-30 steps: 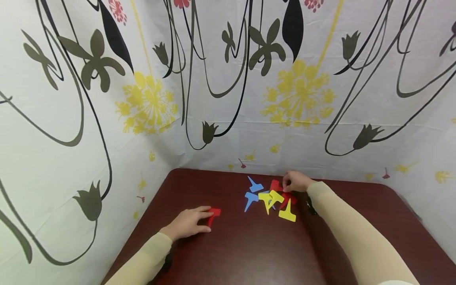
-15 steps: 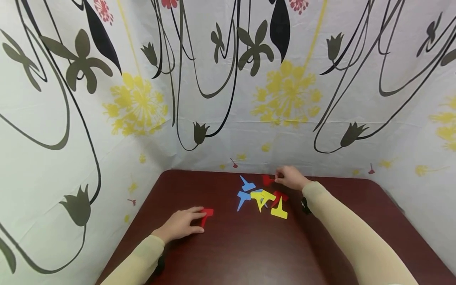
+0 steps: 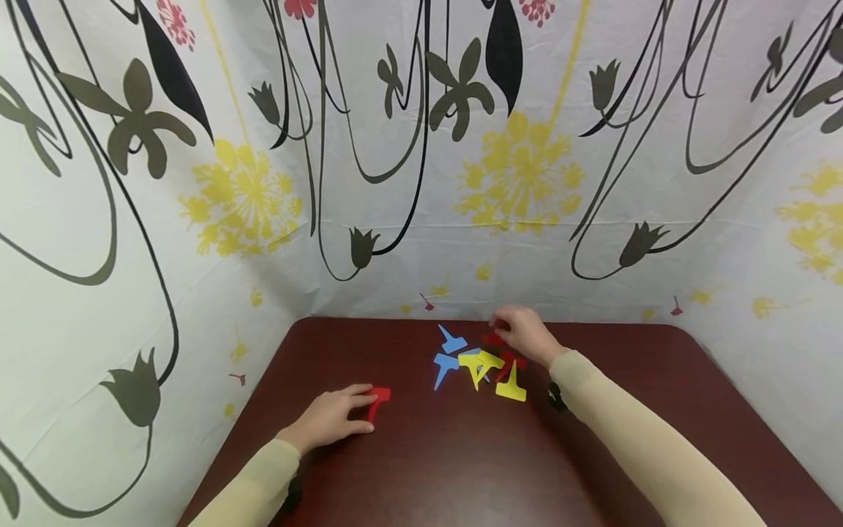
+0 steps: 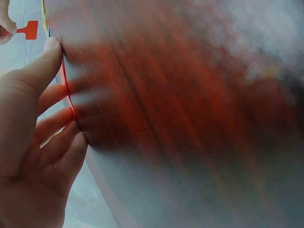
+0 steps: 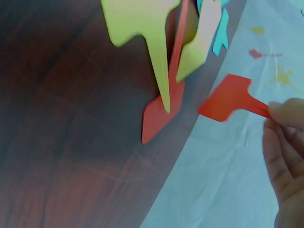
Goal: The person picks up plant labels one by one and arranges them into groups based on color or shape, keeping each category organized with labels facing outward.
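My right hand (image 3: 525, 333) pinches a red T-shaped plant label (image 5: 230, 99) by its narrow stem, its broad head pointing away from the fingers. It hovers by the far side of a loose pile of plant labels. Across the table, my left hand (image 3: 334, 416) rests with spread fingers on another red plant label (image 3: 380, 394), fingertips and thumb at the tabletop. In the pile, yellow labels (image 3: 511, 391) overlap blue labels (image 3: 446, 364) and a further red label (image 5: 159, 116). One blue label (image 3: 452, 342) lies at the far edge of the pile.
The dark red-brown table (image 3: 435, 454) has rounded far corners. White cloth printed with flowers (image 3: 421, 271) hangs close behind it and along the sides. Both forearms wear pale sleeves (image 3: 632, 424).
My right hand has picked up a red label from the pile's far side and moved it slightly left. The left hand stays on its red label. The head view has shifted slightly rightward.
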The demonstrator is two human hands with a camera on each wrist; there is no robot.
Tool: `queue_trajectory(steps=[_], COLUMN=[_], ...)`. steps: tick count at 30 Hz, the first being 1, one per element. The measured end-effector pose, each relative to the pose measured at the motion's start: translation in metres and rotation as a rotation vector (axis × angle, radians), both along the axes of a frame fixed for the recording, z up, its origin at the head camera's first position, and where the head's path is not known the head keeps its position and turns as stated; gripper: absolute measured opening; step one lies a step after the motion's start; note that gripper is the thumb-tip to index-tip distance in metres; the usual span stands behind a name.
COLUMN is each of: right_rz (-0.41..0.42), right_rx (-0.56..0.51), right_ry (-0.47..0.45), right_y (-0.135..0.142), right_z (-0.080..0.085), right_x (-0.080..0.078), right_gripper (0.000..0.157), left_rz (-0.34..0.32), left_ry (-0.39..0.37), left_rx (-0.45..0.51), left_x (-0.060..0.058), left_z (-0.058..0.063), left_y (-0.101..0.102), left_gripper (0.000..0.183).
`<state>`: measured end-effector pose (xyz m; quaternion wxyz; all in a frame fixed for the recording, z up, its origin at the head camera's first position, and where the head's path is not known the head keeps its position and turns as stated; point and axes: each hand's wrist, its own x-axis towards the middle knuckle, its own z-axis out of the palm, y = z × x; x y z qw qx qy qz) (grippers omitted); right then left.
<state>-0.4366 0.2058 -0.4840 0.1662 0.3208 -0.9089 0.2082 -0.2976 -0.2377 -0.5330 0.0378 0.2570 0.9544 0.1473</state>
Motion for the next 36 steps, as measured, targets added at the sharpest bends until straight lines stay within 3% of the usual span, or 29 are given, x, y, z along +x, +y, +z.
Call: queue_trajectory(steps=[8, 19, 28, 33, 36], right_rz=[0.076, 0.224, 0.320, 0.360, 0.396], right_rx=[0.042, 0.127, 0.190, 0.255, 0.277], right_ry=[0.102, 0.332, 0.365, 0.441, 0.415], right_y=[-0.020, -0.046, -0.072, -0.085, -0.091], right_z=[-0.013, -0.022, -0.028, -0.035, -0.039], right_x=[0.026, 0.042, 0.059, 0.068, 0.072], right_gripper=[0.023, 0.027, 0.023, 0.019, 0.018], left_rz=[-0.011, -0.013, -0.014, -0.011, -0.008], left_ry=[0.026, 0.032, 0.033, 0.027, 0.026], left_rx=[-0.012, -0.015, -0.019, -0.019, -0.014], left_x=[-0.001, -0.002, -0.002, -0.002, -0.002], left_z=[-0.001, -0.001, -0.002, -0.002, 0.000], left_y=[-0.001, -0.001, -0.002, -0.001, 0.000], left_gripper=[0.067, 0.067, 0.067, 0.066, 0.066])
